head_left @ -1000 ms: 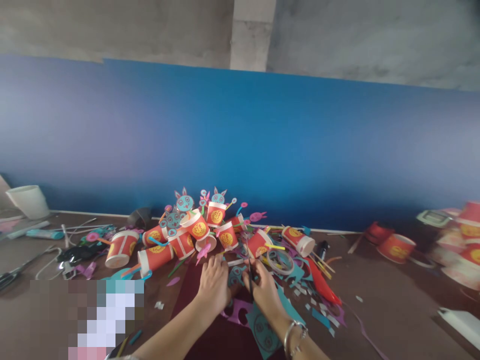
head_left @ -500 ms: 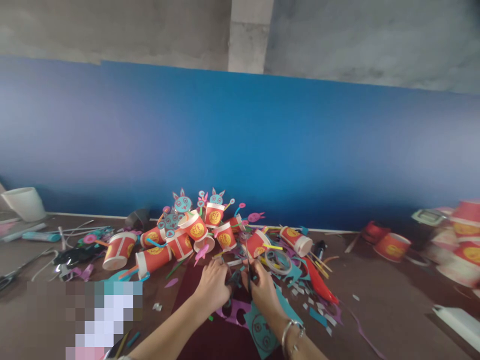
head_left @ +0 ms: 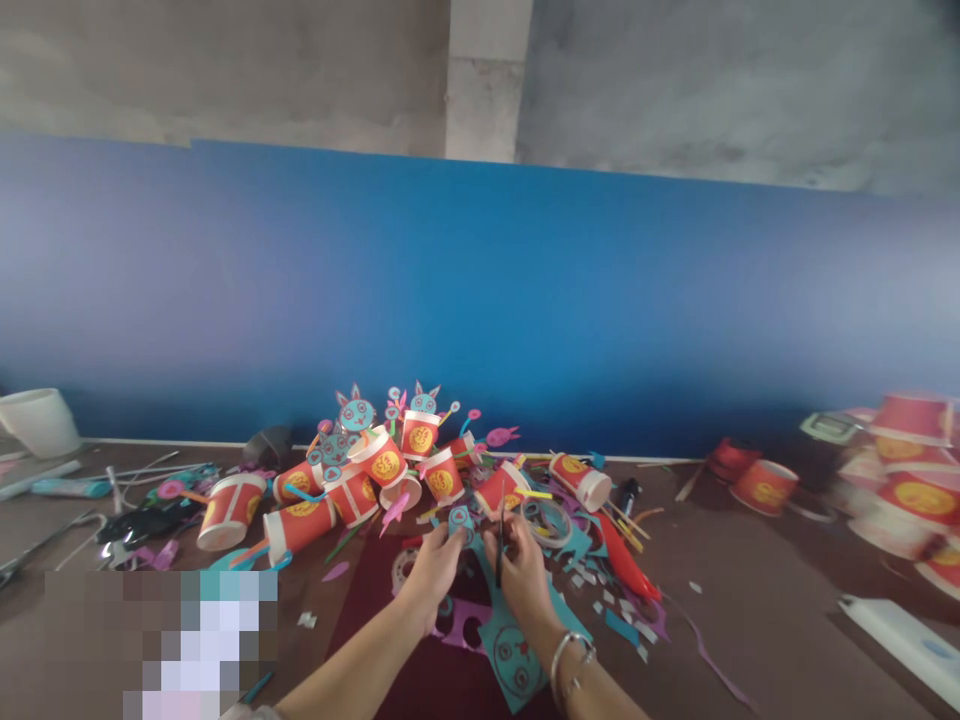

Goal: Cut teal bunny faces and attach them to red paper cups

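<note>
Between the thumb and fingers of my left hand (head_left: pixel 433 572) is a small teal paper piece (head_left: pixel 460 519) with a drawn round mark. My right hand (head_left: pixel 523 565) is closed around a pair of scissors (head_left: pixel 502 535), blades pointing up and away from me. Just below my right hand lies a teal paper sheet (head_left: pixel 516 655) with a drawn face. A pink paper sheet (head_left: pixel 459 625) with cut-out holes lies under my hands on a dark red mat (head_left: pixel 367 620). A roll of clear tape (head_left: pixel 546 524) sits beyond my right hand.
Red paper cups (head_left: pixel 300 527) with paper animals and straws crowd the table's back. Paper scraps (head_left: pixel 626 620) and a red pointed object (head_left: pixel 626 560) lie to the right. Stacked cups (head_left: pixel 911 490) and a white box (head_left: pixel 900 640) are far right; a white cup (head_left: pixel 39 422) stands left.
My left hand has turned and moved slightly left, bringing the small teal paper piece into view. The scissors remain in my right hand. The whole view has shifted a little.
</note>
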The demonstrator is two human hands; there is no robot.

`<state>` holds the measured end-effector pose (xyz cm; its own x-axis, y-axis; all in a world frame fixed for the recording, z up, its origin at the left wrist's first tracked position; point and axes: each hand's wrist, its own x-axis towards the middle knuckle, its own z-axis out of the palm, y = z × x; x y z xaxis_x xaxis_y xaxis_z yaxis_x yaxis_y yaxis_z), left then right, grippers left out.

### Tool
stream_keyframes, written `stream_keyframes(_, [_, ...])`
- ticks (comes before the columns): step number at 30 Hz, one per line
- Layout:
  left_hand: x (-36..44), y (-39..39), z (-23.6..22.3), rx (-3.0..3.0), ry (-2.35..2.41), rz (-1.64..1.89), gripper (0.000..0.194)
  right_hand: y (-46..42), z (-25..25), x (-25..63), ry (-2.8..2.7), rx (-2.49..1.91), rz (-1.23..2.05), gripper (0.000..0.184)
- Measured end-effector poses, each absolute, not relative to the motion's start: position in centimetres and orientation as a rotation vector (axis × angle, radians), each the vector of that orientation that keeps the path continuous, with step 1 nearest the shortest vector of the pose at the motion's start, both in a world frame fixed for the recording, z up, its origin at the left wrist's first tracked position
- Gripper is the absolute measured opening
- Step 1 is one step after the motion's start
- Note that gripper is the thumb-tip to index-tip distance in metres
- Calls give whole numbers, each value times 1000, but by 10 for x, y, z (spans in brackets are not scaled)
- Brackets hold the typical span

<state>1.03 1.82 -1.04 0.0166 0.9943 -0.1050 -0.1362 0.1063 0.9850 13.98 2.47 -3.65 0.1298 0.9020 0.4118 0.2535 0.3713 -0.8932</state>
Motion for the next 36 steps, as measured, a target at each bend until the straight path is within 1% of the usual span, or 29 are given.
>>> stream_keyframes(3, [3, 17, -10, 1007, 1155, 1209, 26, 25, -36, 139, -1386, -1123, 665, 11])
stream_keyframes(5, [-2, 15, -8, 981, 1106, 1217, 28, 24, -35, 137, -1361, -1099, 724, 11])
stream_keyframes(11, [5, 10, -14, 871, 977, 1288, 33, 19, -25, 132, -1172, -947, 1059, 27])
stream_keyframes(16, [17, 12, -20, 1077, 944, 1298, 35, 17, -21, 134, -1031, -933, 1082, 35])
stream_keyframes(20, [13, 13, -21, 1204, 978, 1402, 35, 16, -19, 135, -1029, -933, 1101, 35])
stream_keyframes(24, [5, 14, -22, 1092, 1034, 1415, 36, 16, -20, 137, -1048, -941, 1106, 31])
stream_keyframes(29, [1, 17, -20, 889, 989, 1448, 35, 13, -18, 141, -1114, -1059, 995, 26])
stream_keyframes(31, [1, 18, -18, 820, 947, 1459, 34, 11, -15, 139, -1184, -1029, 1035, 27])
stream_keyframes(36, [4, 17, -15, 730, 858, 1442, 36, 6, -12, 130, -1384, -860, 1273, 27])
